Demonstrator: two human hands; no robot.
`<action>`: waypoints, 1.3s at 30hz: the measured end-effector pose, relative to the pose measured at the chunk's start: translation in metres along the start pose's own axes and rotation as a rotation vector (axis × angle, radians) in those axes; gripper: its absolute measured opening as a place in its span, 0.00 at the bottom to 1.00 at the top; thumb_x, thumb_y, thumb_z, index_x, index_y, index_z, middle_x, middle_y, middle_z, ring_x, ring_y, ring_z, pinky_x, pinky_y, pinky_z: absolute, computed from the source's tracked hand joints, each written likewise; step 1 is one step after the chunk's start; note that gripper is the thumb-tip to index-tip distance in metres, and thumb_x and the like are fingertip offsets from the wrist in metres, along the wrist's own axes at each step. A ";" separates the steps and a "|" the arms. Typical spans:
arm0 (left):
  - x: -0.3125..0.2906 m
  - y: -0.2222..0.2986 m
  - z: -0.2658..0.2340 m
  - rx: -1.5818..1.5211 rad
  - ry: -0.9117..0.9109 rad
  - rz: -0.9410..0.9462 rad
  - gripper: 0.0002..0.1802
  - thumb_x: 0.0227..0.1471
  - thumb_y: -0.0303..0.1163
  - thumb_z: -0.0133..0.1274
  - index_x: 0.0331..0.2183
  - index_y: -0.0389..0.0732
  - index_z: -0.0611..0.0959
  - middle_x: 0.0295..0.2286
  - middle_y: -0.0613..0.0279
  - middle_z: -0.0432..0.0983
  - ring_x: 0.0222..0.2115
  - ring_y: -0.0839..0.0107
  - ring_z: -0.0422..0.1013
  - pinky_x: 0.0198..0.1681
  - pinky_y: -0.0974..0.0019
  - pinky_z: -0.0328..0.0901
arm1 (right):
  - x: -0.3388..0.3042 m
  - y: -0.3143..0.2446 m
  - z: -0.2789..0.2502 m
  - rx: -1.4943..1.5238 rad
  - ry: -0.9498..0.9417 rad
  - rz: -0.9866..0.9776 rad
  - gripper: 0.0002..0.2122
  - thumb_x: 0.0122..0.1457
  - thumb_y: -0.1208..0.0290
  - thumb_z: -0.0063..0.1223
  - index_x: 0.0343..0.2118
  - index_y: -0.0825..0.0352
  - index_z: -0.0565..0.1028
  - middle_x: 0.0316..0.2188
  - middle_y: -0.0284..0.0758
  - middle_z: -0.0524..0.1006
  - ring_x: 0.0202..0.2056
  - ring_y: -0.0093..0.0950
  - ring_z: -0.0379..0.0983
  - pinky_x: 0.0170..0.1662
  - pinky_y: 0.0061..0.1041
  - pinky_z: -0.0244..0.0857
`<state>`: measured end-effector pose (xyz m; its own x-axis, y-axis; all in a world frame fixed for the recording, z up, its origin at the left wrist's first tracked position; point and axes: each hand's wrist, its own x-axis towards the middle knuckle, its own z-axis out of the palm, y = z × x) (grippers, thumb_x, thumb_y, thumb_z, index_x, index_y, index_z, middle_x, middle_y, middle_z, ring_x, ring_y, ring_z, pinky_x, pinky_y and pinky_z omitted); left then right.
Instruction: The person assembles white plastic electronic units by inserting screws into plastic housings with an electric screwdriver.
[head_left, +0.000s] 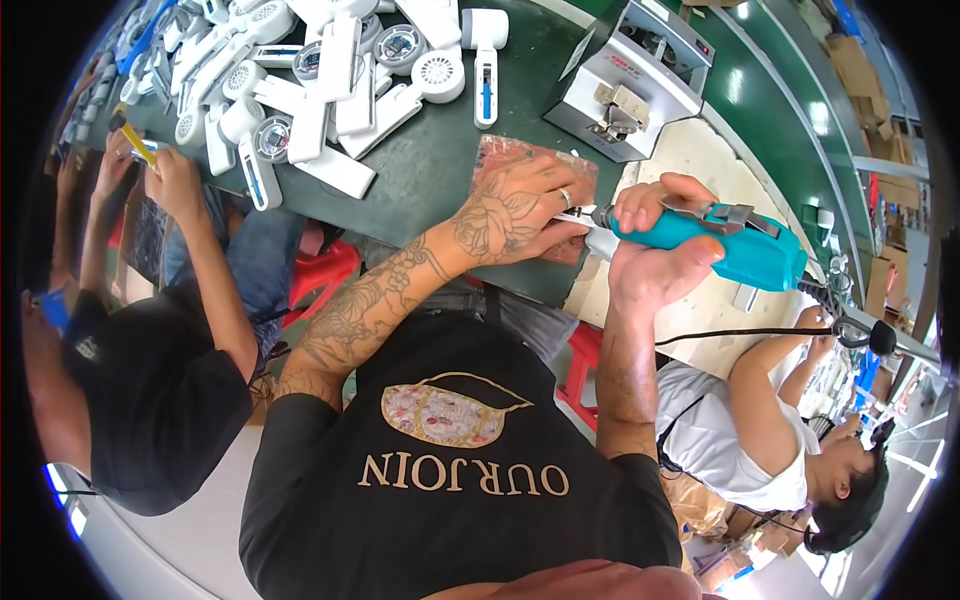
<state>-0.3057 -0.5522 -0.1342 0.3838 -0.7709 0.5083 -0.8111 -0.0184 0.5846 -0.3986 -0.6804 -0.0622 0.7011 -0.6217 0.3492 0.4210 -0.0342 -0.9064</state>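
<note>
Head view shows both hands at work close together, with a small white piece (600,242) between them. The left hand (510,210) pinches this piece between thumb and fingertips; the piece sticks out on the right side of that pinch, toward the other hand, and part of it is hidden by the fingers. Under the left hand lies a worn red mat (505,155), showing past the knuckles and beneath the wrist side of the thumb.

The right hand (655,270) is closed around the front of a teal power screwdriver (770,250), whose body runs out to the right of the grip. Its nose points left at the pinched piece; whether the bit touches it cannot be told.

Straight ahead of the right hand stands a grey metal machine (640,90). Beyond the left hand lies a single white fan (486,60), and farther left of it spreads a heap of white handheld fans (338,60) on the green tabletop (425,185).
</note>
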 end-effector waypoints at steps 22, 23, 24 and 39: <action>0.006 0.001 -0.011 -0.109 -0.065 -0.018 0.15 0.49 0.38 0.64 0.35 0.40 0.78 0.41 0.57 0.74 0.44 0.53 0.70 0.50 0.55 0.68 | 0.009 0.009 0.000 -0.056 -0.045 -0.012 0.43 0.53 0.26 0.49 0.43 0.75 0.71 0.15 0.30 0.64 0.19 0.24 0.63 0.24 0.27 0.59; 0.005 0.001 -0.009 -0.110 -0.066 -0.015 0.15 0.49 0.38 0.64 0.35 0.40 0.78 0.41 0.57 0.74 0.44 0.53 0.70 0.50 0.55 0.68 | 0.009 0.008 0.001 -0.061 -0.042 -0.008 0.43 0.53 0.26 0.48 0.43 0.75 0.71 0.16 0.30 0.64 0.19 0.24 0.63 0.24 0.27 0.59; 0.005 0.001 -0.005 -0.110 -0.046 -0.045 0.16 0.49 0.39 0.64 0.37 0.40 0.79 0.41 0.57 0.74 0.44 0.54 0.70 0.50 0.55 0.68 | 0.009 0.007 0.001 -0.065 -0.040 -0.003 0.43 0.54 0.26 0.48 0.43 0.75 0.71 0.16 0.30 0.64 0.19 0.24 0.63 0.24 0.27 0.59; 0.022 -0.015 -0.019 0.071 -0.239 -0.016 0.17 0.54 0.45 0.59 0.43 0.47 0.86 0.45 0.63 0.77 0.44 0.59 0.68 0.49 0.55 0.65 | 0.075 0.001 0.003 -0.117 0.058 -0.146 0.38 0.59 0.32 0.49 0.41 0.75 0.72 0.20 0.35 0.68 0.23 0.29 0.66 0.28 0.30 0.64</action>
<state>-0.2773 -0.5568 -0.1200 0.2881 -0.8989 0.3301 -0.8379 -0.0698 0.5413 -0.3439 -0.7250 -0.0357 0.6017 -0.6473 0.4679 0.4437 -0.2163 -0.8697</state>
